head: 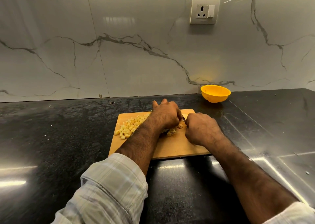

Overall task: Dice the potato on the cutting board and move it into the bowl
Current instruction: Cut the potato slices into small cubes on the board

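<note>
Both hands work close together over the pale rectangular wooden cutting board [172, 148] at the centre of the frame. The left hand [166, 115] lies knuckles-up over the board's far half, fingers bent down onto potato that it mostly hides; what exactly it presses cannot be made out. The right hand [202, 130], just to the right of it, is curled into a fist around a knife handle, of which only a dark sliver [184, 119] shows between the two hands; the blade is hidden.

A heap of small pale-yellow diced potato cubes [129, 127] spreads across the board's left part, partly behind the left forearm, and a few more pieces [171, 132] lie under the left wrist near the middle of the board.

The round yellow plastic bowl [215, 93] stands well apart, right of centre, on the black speckled stone countertop [51, 130] against the white grey-veined marble wall [119, 53]. A white wall socket with a switch [204, 11] sits at upper right. A pale checked shirt sleeve [109, 189] covers the left arm at bottom left.
</note>
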The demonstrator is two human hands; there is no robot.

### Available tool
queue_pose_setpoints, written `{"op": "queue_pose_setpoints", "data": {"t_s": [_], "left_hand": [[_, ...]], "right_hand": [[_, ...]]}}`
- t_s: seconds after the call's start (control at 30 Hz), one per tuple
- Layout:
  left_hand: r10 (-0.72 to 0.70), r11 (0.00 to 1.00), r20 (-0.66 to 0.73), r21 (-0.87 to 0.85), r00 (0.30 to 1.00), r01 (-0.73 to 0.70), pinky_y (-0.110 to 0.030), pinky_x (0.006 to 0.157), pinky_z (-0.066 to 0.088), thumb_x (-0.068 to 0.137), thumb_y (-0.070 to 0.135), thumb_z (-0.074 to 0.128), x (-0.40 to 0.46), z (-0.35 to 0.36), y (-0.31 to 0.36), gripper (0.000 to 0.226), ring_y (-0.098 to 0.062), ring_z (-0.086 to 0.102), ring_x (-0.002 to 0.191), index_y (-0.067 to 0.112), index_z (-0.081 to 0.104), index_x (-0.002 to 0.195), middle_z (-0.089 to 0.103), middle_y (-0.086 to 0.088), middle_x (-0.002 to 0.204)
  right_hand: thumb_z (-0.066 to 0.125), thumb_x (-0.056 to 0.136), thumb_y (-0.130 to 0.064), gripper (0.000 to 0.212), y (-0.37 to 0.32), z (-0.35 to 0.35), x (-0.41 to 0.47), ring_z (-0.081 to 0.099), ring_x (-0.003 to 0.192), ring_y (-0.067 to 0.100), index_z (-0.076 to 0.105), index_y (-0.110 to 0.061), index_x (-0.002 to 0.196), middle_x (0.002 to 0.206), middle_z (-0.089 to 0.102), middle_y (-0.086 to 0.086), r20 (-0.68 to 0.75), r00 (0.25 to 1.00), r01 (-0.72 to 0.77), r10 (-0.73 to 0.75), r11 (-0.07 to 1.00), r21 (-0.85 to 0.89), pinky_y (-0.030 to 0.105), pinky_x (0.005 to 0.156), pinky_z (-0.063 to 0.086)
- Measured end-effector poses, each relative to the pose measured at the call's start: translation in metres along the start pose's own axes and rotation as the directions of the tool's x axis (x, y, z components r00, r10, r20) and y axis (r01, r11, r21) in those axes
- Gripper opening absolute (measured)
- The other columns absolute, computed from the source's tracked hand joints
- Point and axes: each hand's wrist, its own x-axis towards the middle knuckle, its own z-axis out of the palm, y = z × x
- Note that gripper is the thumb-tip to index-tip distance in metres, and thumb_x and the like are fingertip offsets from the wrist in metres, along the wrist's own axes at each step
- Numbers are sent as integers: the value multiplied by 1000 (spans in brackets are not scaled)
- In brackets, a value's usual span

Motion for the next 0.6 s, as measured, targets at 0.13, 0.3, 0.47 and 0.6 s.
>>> {"op": "queue_pose_setpoints", "data": {"t_s": [0.13,0.3,0.47,0.6], "left_hand": [[-8,1000,2,-4,1000,8,-69,117,17,97,36,70,-1,-1,1,24,-26,33,142,43,76,120,53,5,143],[-42,998,-70,-52,997,38,-65,112,22,94,40,71,2,7,-1,17,-22,41,135,37,77,110,65,8,127],[-84,996,-161,-26,983,81,-67,115,23,94,66,61,10,14,5,41,-23,48,131,30,73,107,70,4,119],[-71,996,-144,38,987,77,-68,114,23,89,77,59,11,15,20,56,-27,45,136,30,72,115,66,1,129]], "right_hand": [[69,94,-33,36,11,0,-13,60,108,19,65,-27,130,125,63,-1,17,999,40,-40,999,11,39,90,57],[70,88,-31,31,35,-2,-6,63,98,14,78,-28,118,118,70,-4,-88,996,3,22,961,278,40,84,61],[70,87,-33,35,47,7,2,64,99,16,76,-27,121,116,72,1,-154,979,-74,133,939,337,41,85,62],[71,88,-35,35,53,10,8,65,101,17,75,-28,122,122,71,1,-103,980,-131,172,938,321,40,86,62]]}}
